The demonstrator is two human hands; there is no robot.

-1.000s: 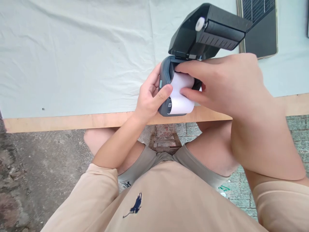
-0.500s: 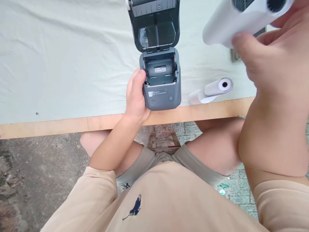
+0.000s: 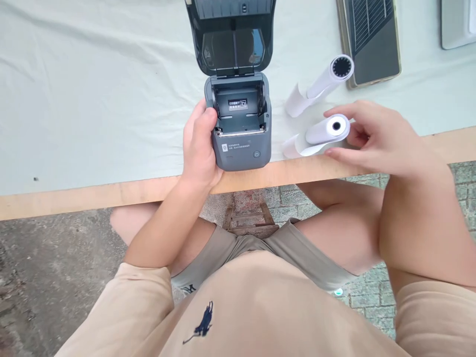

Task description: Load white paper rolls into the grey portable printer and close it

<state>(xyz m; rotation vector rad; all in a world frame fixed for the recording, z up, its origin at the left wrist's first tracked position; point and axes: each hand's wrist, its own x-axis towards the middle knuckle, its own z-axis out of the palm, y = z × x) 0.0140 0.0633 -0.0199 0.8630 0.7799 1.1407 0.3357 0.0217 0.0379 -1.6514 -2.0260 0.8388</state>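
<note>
My left hand (image 3: pixel 201 144) grips the left side of a dark grey label printer (image 3: pixel 241 146), fingers wrapped round it. The printer's lid (image 3: pixel 234 47) is swung up, and its paper bay (image 3: pixel 238 106) shows no roll inside. Beside a thin white paper roll (image 3: pixel 322 133) with a small dark core is my right hand (image 3: pixel 379 139), thumb and forefinger apart on either side of the roll's near end. Contact with the roll is hard to make out. A second paper roll (image 3: pixel 322 84), with a wider black core, lies just behind it, its loose end partly unrolled.
A phone-like dark slab (image 3: pixel 375 54) lies at the back right, and part of a grey and white object (image 3: pixel 459 29) shows at the right edge. Pale cloth (image 3: pixel 111 99) covers the table, whose wooden front edge (image 3: pixel 92 193) runs above my legs.
The wide-cored paper roll that my right hand held up has been let go onto the table. My right hand has moved down to the small-cored roll. My left hand still holds the printer.
</note>
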